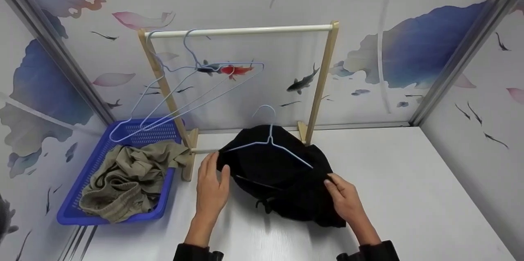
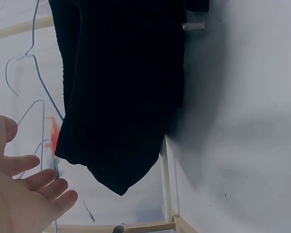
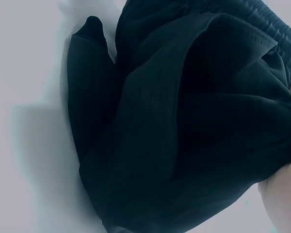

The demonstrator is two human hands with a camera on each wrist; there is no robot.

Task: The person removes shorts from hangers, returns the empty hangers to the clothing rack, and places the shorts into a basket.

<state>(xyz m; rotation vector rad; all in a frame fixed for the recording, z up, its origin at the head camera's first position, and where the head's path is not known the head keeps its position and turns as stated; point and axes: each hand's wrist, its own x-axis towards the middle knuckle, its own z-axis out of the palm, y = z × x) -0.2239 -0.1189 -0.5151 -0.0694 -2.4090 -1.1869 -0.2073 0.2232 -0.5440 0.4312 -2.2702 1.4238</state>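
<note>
Black elastic-waisted pants [image 1: 303, 203] sit bunched on the white table, their waist opening facing up. A light blue wire hanger [image 1: 270, 140] stands in that opening, hook up, its lower part hidden by the cloth. At the left edge of the waist is my left hand [image 1: 212, 189], fingers extended; the left wrist view shows them spread beside the black cloth [image 2: 121, 107]. My right hand [image 1: 346, 199] pinches the waistband at the right, thumb on top. Gathered elastic [image 3: 252, 14] and a loose fold show in the right wrist view. A drawstring [image 1: 266, 205] hangs at the front.
A wooden rack with a white rail [image 1: 241, 30] stands behind the pants. Two blue hangers [image 1: 196, 66] hang at its left end. To the left, a blue basket [image 1: 67, 212] holds crumpled khaki clothing [image 1: 127, 183]. Patterned panels enclose the table's back and sides.
</note>
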